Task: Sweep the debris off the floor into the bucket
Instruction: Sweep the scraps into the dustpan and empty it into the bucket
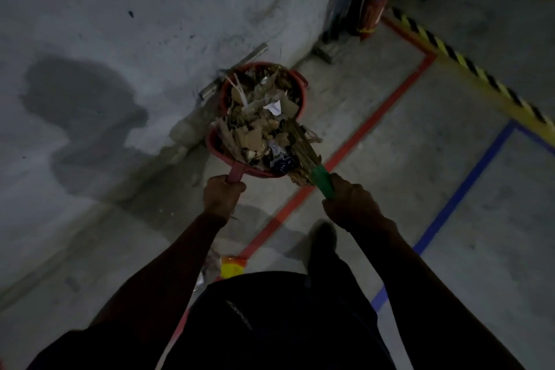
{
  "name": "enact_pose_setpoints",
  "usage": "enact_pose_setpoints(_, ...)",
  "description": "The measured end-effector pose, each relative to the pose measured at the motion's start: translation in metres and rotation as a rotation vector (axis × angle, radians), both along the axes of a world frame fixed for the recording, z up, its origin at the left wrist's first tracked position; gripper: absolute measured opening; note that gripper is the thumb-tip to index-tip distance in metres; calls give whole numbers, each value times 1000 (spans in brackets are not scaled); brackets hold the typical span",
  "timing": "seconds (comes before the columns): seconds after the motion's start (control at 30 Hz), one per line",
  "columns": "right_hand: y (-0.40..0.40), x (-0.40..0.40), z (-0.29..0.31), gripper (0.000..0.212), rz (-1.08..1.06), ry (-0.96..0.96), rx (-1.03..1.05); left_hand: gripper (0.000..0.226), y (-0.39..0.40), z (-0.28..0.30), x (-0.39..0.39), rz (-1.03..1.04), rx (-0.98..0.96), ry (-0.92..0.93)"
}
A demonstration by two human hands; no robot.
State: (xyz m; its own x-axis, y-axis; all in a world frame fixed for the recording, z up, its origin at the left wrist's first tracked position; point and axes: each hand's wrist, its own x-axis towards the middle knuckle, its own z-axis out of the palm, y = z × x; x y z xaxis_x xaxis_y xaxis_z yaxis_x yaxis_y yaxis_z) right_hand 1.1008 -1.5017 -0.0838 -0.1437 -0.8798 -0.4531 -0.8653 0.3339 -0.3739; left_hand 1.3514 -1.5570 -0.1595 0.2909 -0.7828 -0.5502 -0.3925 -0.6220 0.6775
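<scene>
A red bucket [302,90] stands by the wall, heaped with cardboard scraps and paper. A red dustpan [214,146] full of debris [255,135] is held against the bucket's near rim. My left hand [222,195] grips the dustpan's handle. My right hand [350,201] grips the green handle of a straw broom [303,147], whose bristles lie on the debris in the pan.
A grey wall [120,24] rises on the left. Red [354,135], blue [468,186] and yellow-black [468,66] tape lines cross the concrete floor. A red fire extinguisher [374,0] stands in the far corner. A yellow wrapper [231,267] lies by my feet.
</scene>
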Motion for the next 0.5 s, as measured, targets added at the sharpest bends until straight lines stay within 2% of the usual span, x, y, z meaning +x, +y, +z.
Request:
enact_pose_setpoints(0.1,-53,-47,5,47,109,-16,30,16,-25,4,-44,131,0,4)
enact_pose_setpoints(0.23,-119,-95,19,43,225,-30,91,23,-56,13,-90,246,49,33)
enact_pose_setpoints(0.33,-171,-118,26,33,308,-35,132,16,-86,16,-113,315,91,17)
enact_pose_setpoints(0.5,-264,-139,9,38,446,-5,153,12,-146,-2,-143,407,116,20)
